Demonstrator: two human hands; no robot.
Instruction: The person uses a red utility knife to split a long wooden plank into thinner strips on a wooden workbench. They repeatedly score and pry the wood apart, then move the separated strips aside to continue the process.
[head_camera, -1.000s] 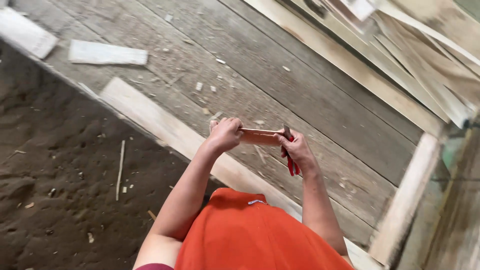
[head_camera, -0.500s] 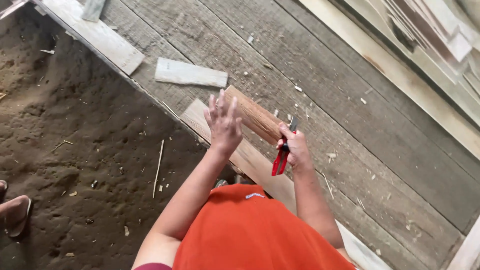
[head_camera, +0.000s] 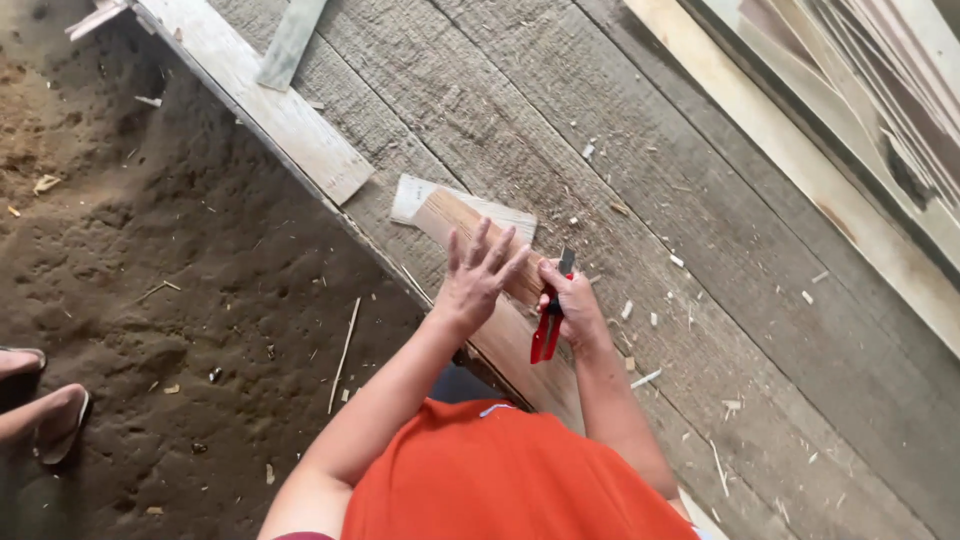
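While our view runs from the dirt ground on the left, where someone else's sandalled foot shows at the frame's edge, the wood strip serves as our landmark. It lies slanted on the grey plank floor, resting over a small pale offcut. Left of the strip, a long pale board edges the floor. Our left hand presses flat on the strip's near end, fingers spread apart. Just right of the strip, our right hand has its fingers closed around a red-handled utility knife, blade up beside the strip's edge. We judge the strip light, thin and stiff, liable to split along the grain and slide under the blade, so it is best pinned flat near its middle. Wood chips scatter further right.
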